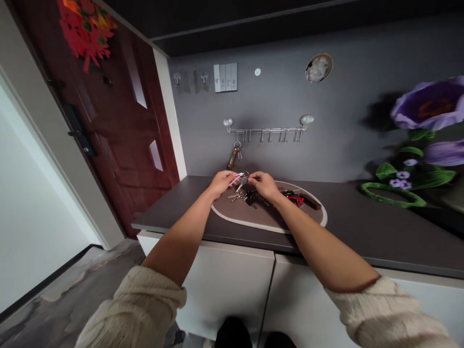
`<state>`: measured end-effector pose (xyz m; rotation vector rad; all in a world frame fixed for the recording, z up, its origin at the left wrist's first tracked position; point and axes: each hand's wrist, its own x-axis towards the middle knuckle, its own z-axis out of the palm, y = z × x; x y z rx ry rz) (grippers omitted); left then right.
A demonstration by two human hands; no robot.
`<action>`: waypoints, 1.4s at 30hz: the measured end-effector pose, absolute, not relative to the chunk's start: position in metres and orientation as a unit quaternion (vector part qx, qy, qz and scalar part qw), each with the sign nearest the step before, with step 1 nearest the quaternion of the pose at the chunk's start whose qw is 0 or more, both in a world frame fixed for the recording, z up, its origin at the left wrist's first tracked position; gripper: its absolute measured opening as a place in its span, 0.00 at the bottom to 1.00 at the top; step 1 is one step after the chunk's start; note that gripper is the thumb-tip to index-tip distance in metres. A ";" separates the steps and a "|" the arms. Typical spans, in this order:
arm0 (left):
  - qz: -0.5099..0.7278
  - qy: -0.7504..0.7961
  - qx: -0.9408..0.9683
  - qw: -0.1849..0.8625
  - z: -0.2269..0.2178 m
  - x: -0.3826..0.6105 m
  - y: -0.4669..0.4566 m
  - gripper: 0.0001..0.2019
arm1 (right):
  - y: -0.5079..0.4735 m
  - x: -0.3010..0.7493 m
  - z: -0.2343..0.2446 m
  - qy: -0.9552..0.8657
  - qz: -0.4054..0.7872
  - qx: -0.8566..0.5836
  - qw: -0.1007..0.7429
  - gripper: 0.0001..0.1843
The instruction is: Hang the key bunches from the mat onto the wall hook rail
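My left hand [222,183] is closed on the pink strap [236,179] of a keyring. My right hand [265,185] pinches the same keyring near its metal ring [246,174], and a key dangles between the two hands. Both hands are just above an oval brown mat [232,210] with a pale rim. Several loose keys [251,198] lie on the mat under my hands. Right of my right wrist are more keys with a red item [299,200] and a dark brown holder [311,202], partly hidden by my forearm.
A clear hook rail [268,130] is fixed to the grey wall, with one bunch of keys [235,155] on its left end. Purple flowers [427,106] stand at the right of the dark counter [348,227]. A dark red door [119,121] is at the left.
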<state>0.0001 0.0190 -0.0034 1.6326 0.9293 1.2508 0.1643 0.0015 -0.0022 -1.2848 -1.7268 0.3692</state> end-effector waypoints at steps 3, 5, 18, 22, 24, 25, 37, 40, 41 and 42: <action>0.514 0.362 0.620 0.470 -0.003 0.001 0.020 0.10 | 0.005 0.164 -0.004 -0.682 0.187 -0.501 0.499 0.08; 0.521 0.356 0.605 0.486 -0.004 0.002 0.021 0.09 | 0.007 0.163 -0.005 -0.677 0.209 -0.482 0.516 0.09; 0.526 0.314 0.580 0.537 -0.001 0.004 0.016 0.10 | -0.002 0.158 0.000 -0.733 0.058 -0.436 0.519 0.13; 0.529 0.298 0.583 0.540 -0.003 0.004 0.019 0.09 | -0.004 0.155 0.000 -0.753 -0.033 -0.418 0.507 0.10; 0.528 0.293 0.586 0.540 -0.004 0.004 0.020 0.10 | -0.005 0.153 0.001 -0.760 -0.059 -0.421 0.492 0.11; 0.526 0.291 0.589 0.540 -0.004 0.004 0.020 0.10 | -0.006 0.152 0.001 -0.763 -0.070 -0.423 0.483 0.12; 0.523 0.295 0.621 0.504 -0.001 0.001 0.014 0.16 | -0.013 0.150 0.004 -0.799 -0.133 -0.453 0.374 0.13; 0.525 0.301 0.616 0.504 -0.001 0.000 0.015 0.15 | -0.014 0.151 0.005 -0.801 -0.129 -0.454 0.367 0.13; 0.525 0.303 0.615 0.504 -0.001 0.000 0.015 0.15 | -0.014 0.151 0.005 -0.800 -0.120 -0.450 0.377 0.13; 0.526 0.303 0.613 0.505 -0.002 -0.001 0.016 0.15 | -0.013 0.151 0.004 -0.796 -0.109 -0.447 0.394 0.14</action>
